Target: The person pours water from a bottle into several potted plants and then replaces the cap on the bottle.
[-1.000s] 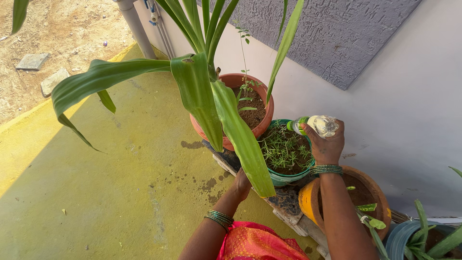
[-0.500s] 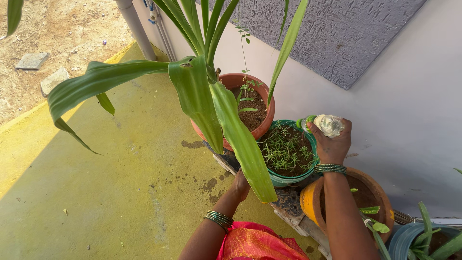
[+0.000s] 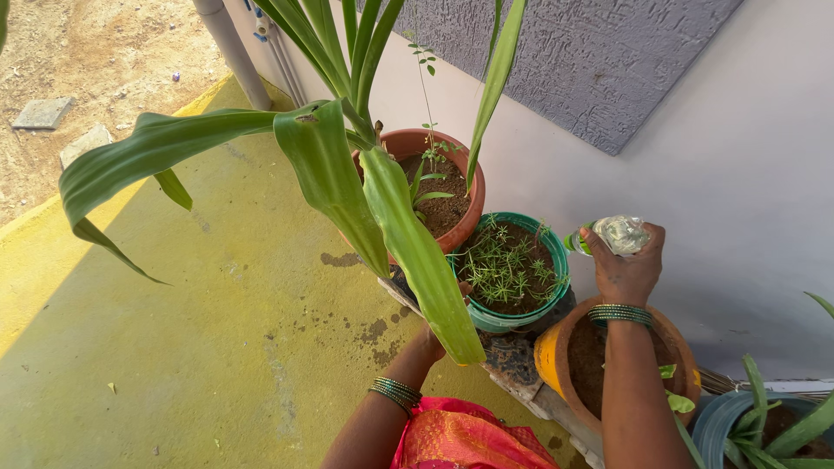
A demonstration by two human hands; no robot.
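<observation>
Yellow-green floor [image 3: 174, 347] fills the left and near side; grey wall [image 3: 738, 191] runs along the right and far side. Row of pots against the wall on a wet, dark plank [image 3: 521, 373].

Large terracotta pot [image 3: 465, 195], far: long strap-leaved plant [image 3: 382, 208], one broad leaf drooping toward the near side. Green pot [image 3: 504, 323], middle: fine feathery seedlings. Orange-yellow pot [image 3: 556, 356], near right: dark soil, a few small leaves. Blue pot [image 3: 721, 426] at the near right corner.

Right hand [image 3: 627, 269]: closed around a clear plastic bottle [image 3: 618, 233] with a green neck, held roughly on its side, neck pointing left. Bottle now sits above the gap between the green pot and the orange-yellow pot.

Left hand [image 3: 432, 340]: low beside the green pot, mostly hidden behind the drooping leaf; cannot tell how open it is or whether it grips anything.

Change since a second ago: the bottle was over the green pot's far rim; it has travelled right and nearer, off that pot. Judgement: work on the green pot looks finished, attention shifting to the orange-yellow pot. Left hand roughly unchanged. View has drifted slightly.
</observation>
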